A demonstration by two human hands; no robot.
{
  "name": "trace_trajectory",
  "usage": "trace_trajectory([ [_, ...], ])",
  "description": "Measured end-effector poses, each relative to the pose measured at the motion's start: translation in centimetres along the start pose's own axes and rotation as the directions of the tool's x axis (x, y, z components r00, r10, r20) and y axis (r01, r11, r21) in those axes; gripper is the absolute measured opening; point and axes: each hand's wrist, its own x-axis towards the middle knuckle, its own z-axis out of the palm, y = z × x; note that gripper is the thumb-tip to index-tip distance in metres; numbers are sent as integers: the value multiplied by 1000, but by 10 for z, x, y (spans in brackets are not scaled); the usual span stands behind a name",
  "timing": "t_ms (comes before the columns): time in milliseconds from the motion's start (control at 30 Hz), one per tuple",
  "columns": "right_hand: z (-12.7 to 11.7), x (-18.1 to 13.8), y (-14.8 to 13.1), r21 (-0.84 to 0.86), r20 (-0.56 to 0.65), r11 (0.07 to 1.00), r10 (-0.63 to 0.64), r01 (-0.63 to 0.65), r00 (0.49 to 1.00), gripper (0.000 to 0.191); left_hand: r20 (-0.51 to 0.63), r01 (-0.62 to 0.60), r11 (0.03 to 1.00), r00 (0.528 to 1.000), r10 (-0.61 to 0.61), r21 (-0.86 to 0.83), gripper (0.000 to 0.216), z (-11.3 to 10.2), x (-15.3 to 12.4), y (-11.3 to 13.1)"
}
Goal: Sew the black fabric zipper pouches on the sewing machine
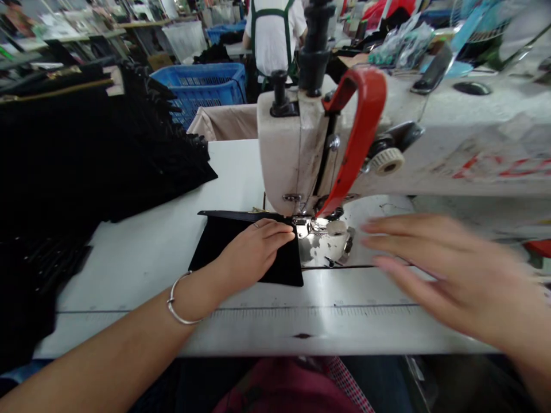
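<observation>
A black fabric piece (282, 275) with a zipper (235, 215) along its far edge lies on the sewing machine bed, its right side at the presser foot (302, 228). On top of it rests my left hand (247, 252), fingers stretched out flat on the cloth and the tips just left of the foot. A bangle circles that wrist. My right hand (447, 269), blurred by motion, is over the bed to the right of the foot. Its fingers are extended and apart, with nothing in them. The sewing machine (284, 143) has a red curved guard (359, 132) in front of its head.
A tall stack of black fabric pieces (86, 155) covers the table's left side. Behind the table stand a blue crate (202, 83) and a beige cloth-lined bin (232, 121). A ruler strip (275, 312) runs along the front edge. Another person (273, 34) is farther back.
</observation>
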Motion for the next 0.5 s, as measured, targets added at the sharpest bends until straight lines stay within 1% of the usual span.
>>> trace_trajectory([
  [67, 27, 16, -2, 25, 196, 999, -40, 36, 980, 35, -10, -5, 1000, 1000, 5, -14, 37, 1, -1, -1],
  [100, 41, 23, -3, 28, 262, 999, -40, 33, 964, 39, -14, -8, 1000, 1000, 7, -20, 38, 1, -1, -2],
  [133, 55, 28, -3, 26, 290, 999, -26, 20, 957, 41, -13, -10, 1000, 1000, 10, -24, 38, 1, -1, -2],
  [200, 74, 34, -2, 20, 294, 1000, -1, -5, 956, 39, -4, -18, 1000, 1000, 18, -24, 38, 0, -1, -3],
  [267, 82, 33, -1, 29, 278, 999, 18, -28, 960, 37, 10, -21, 1000, 1000, 21, -23, 38, 0, 0, -3],
  [500, 79, 28, -3, -1, 272, 997, 73, -76, 959, 35, 36, 1, 1000, 999, -1, -6, 39, -1, 3, -5],
])
